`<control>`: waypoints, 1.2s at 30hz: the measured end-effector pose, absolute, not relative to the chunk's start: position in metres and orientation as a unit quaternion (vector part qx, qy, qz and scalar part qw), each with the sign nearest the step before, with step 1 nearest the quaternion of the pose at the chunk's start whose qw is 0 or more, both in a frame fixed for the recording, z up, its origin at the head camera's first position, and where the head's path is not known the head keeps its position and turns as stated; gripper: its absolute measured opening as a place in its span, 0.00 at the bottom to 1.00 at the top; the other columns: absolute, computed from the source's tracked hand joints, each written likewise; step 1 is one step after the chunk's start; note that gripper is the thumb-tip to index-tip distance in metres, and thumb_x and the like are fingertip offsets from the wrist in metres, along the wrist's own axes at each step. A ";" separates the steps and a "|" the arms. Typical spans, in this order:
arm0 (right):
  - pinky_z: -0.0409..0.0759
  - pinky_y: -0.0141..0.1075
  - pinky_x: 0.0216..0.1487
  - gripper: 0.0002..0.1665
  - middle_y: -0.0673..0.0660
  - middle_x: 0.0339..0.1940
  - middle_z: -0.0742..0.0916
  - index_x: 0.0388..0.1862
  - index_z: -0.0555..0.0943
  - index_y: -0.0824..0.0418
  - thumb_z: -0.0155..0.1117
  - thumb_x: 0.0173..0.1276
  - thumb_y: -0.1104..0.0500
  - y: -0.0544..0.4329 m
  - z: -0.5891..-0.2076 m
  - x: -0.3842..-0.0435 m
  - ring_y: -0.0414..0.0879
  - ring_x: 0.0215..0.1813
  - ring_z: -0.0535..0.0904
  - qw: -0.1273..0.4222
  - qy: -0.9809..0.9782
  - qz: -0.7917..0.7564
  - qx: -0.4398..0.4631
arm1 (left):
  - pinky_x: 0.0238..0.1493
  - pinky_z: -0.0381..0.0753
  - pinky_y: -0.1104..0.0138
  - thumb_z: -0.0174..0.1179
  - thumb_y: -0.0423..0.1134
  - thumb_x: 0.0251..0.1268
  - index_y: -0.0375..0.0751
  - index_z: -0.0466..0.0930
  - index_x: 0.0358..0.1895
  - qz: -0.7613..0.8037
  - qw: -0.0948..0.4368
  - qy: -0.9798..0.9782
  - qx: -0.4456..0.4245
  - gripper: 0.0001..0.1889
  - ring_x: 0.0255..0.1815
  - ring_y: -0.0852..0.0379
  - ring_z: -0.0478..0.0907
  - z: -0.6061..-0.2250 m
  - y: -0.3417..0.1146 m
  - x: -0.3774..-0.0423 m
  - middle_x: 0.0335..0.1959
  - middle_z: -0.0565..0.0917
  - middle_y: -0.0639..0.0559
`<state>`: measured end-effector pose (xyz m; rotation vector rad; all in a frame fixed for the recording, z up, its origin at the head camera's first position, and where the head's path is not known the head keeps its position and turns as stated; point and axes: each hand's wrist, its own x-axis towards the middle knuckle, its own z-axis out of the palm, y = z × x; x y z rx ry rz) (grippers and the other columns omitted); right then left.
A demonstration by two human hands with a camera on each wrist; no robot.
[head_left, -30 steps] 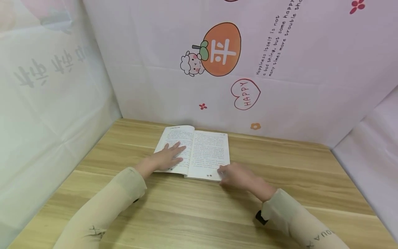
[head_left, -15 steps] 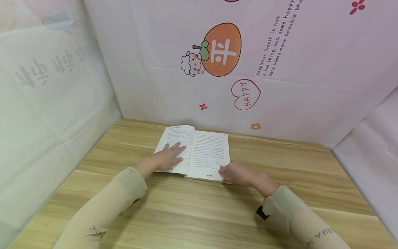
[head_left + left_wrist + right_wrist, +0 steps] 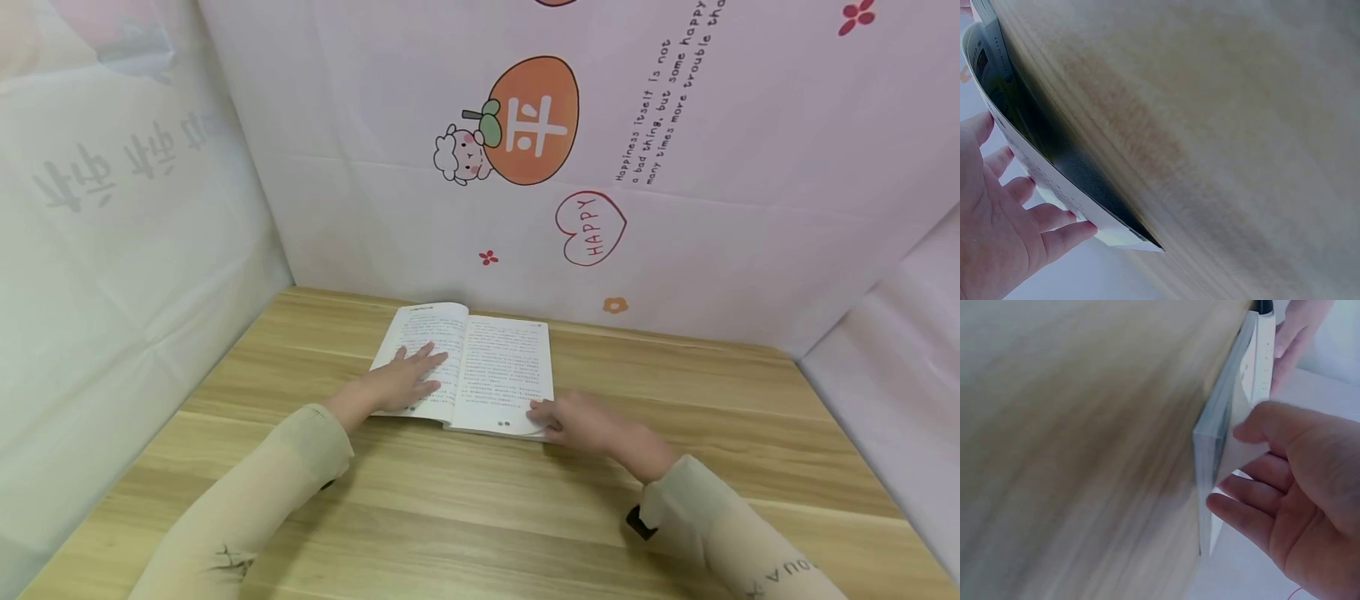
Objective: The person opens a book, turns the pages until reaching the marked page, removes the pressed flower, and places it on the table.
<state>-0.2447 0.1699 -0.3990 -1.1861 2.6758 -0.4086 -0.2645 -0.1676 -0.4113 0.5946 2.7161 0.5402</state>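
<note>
A paperback book (image 3: 502, 362) lies open on the wooden table (image 3: 420, 517), printed text on both pages. My left hand (image 3: 401, 383) rests on the left page with its fingers spread; in the left wrist view those fingertips press the page, whose outer part bows up over a dark gap. At the lower right corner, my right hand (image 3: 588, 425) pinches a page between thumb and bent fingers. The right wrist view shows this page (image 3: 1240, 450) raised off the page block (image 3: 1213, 425), the thumb (image 3: 1254, 428) on its upper face.
A white printed cloth wall (image 3: 420, 225) stands right behind the book, at the table's back edge. More white cloth (image 3: 135, 275) closes off the left side, and another sheet (image 3: 885, 358) the right. A dark band (image 3: 641, 522) shows at the right wrist.
The right hand has shifted slightly at the lower right corner, and the page's corner now curls up under its fingers. The left hand stays on the left page.
</note>
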 end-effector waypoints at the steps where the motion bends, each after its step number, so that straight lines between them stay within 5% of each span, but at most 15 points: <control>1: 0.65 0.27 0.23 0.20 0.66 0.62 0.83 0.58 0.85 0.68 0.65 0.67 0.73 0.170 -0.400 -0.244 0.34 0.19 0.56 0.087 0.903 -0.138 -0.397 | 0.72 0.46 0.30 0.44 0.53 0.85 0.49 0.48 0.85 0.189 0.153 0.948 0.208 0.33 0.79 0.22 0.34 -0.411 -0.168 -0.265 0.85 0.39 0.42; 7: 0.76 0.29 0.32 0.20 0.64 0.60 0.85 0.58 0.85 0.69 0.69 0.67 0.71 0.171 -0.407 -0.243 0.43 0.41 0.84 0.041 0.909 -0.125 -0.394 | 0.73 0.46 0.31 0.44 0.53 0.85 0.49 0.48 0.84 0.188 0.153 0.948 0.205 0.33 0.79 0.22 0.34 -0.412 -0.167 -0.265 0.85 0.40 0.42; 9: 0.81 0.31 0.38 0.20 0.65 0.59 0.86 0.57 0.85 0.69 0.70 0.67 0.71 0.172 -0.409 -0.244 0.51 0.52 0.86 0.028 0.911 -0.125 -0.393 | 0.72 0.46 0.31 0.44 0.53 0.85 0.49 0.48 0.85 0.189 0.154 0.948 0.204 0.33 0.79 0.22 0.34 -0.412 -0.168 -0.265 0.85 0.40 0.42; 15: 0.86 0.42 0.50 0.18 0.67 0.58 0.86 0.56 0.85 0.70 0.71 0.67 0.69 0.176 -0.415 -0.246 0.59 0.59 0.83 0.009 0.921 -0.131 -0.368 | 0.72 0.46 0.30 0.45 0.53 0.85 0.49 0.48 0.85 0.193 0.157 0.947 0.203 0.33 0.79 0.22 0.34 -0.412 -0.168 -0.265 0.85 0.39 0.42; 23: 0.86 0.39 0.46 0.12 0.69 0.55 0.87 0.50 0.88 0.68 0.70 0.70 0.67 0.175 -0.417 -0.250 0.60 0.56 0.85 -0.019 0.925 -0.145 -0.350 | 0.73 0.45 0.31 0.44 0.53 0.85 0.50 0.48 0.85 0.193 0.159 0.947 0.204 0.33 0.79 0.22 0.34 -0.411 -0.167 -0.264 0.85 0.39 0.42; 29: 0.86 0.33 0.37 0.08 0.65 0.45 0.90 0.44 0.89 0.67 0.72 0.67 0.66 0.172 -0.415 -0.255 0.52 0.44 0.90 -0.046 0.917 -0.154 -0.364 | 0.73 0.46 0.31 0.44 0.53 0.84 0.50 0.48 0.85 0.192 0.157 0.947 0.203 0.33 0.79 0.22 0.34 -0.412 -0.168 -0.265 0.85 0.39 0.43; 36: 0.69 0.31 0.22 0.30 0.49 0.20 0.81 0.65 0.80 0.67 0.73 0.69 0.52 0.164 -0.408 -0.253 0.38 0.19 0.67 -0.021 0.947 -0.161 -0.279 | 0.73 0.45 0.32 0.44 0.53 0.85 0.49 0.48 0.85 0.192 0.157 0.946 0.208 0.33 0.79 0.22 0.34 -0.413 -0.169 -0.266 0.85 0.39 0.42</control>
